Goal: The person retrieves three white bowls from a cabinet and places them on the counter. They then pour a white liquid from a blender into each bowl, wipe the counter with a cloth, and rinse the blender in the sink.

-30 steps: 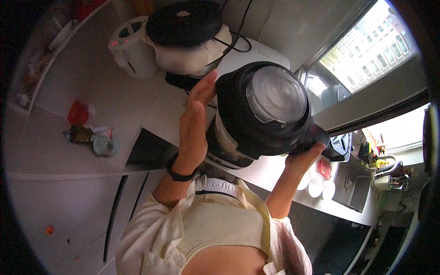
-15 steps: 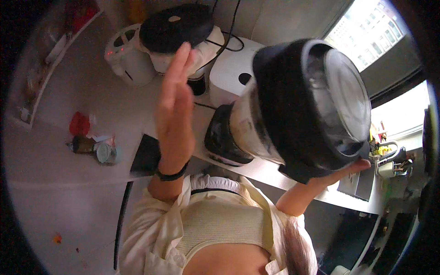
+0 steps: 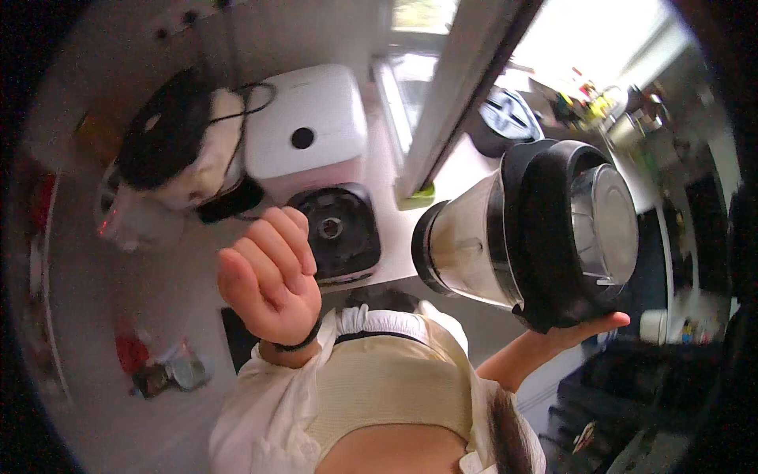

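One big blender jar [image 3: 529, 233] with a black lid is held tilted off the bench [image 3: 395, 261] by the right hand [image 3: 580, 328], gripped underneath. Its black base [image 3: 335, 233] sits near the bench's front edge. Left hand [image 3: 268, 280] is loosely curled, holding nothing.

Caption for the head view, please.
Right hand holds a lidded blender jar tilted above the counter; left hand raised empty near the blender base.

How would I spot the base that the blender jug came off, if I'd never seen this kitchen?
Start at the pale worktop and find the big white boxy appliance on it. Right in front of that sits the blender base: a low, black, rounded-square block with a round coupling socket in its top, bare now, unlike the lidded jug held in the right hand.
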Available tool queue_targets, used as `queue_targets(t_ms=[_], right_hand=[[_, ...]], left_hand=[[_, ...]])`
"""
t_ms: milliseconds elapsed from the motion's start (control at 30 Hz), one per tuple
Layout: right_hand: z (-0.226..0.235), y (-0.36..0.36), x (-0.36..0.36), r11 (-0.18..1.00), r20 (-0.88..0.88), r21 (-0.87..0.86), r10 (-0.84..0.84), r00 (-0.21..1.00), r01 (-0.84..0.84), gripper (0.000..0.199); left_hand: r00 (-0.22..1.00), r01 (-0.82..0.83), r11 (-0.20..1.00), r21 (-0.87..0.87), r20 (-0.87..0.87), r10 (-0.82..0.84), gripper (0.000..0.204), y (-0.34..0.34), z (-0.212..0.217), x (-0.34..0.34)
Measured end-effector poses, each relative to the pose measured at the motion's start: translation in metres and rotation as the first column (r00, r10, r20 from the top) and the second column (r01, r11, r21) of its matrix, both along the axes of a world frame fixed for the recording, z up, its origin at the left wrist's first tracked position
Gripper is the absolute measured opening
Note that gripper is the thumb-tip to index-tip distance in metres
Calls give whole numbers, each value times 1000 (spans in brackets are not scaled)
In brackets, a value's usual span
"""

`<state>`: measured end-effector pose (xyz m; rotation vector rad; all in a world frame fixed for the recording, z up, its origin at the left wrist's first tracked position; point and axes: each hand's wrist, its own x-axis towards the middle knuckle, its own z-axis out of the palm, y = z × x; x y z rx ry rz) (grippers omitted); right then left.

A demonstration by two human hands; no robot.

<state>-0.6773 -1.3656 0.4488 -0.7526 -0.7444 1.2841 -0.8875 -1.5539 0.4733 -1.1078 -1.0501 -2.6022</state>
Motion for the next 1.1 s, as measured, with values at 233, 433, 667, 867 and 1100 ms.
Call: queue_targets(t_ms=[233, 433, 667, 867, 1100], right_hand=[[-12, 43, 86, 895, 133, 246, -411, 902, 372, 93], [-46, 110, 179, 816, 124, 212, -569, 813, 538, 86], [-66, 201, 256, 860, 214, 103, -510, 833, 500, 112], [-101, 287, 328, 902, 389, 174, -431, 815, 394, 97], [-114, 384, 285, 932, 535, 282, -351, 769, 229, 86]], left_hand=[[926, 374, 922, -96, 98, -366, 48, 90, -35, 49], [801, 587, 783, -207, 293, -522, 51, 165, -55, 111], [794, 588, 718, -374, 435, -424, 51, 278, -86, 203], [756, 641, 572, -511, 547, -358, 53, 345, -114, 269], [772, 631, 481, -609, 554, -313, 51, 425, -134, 280]])
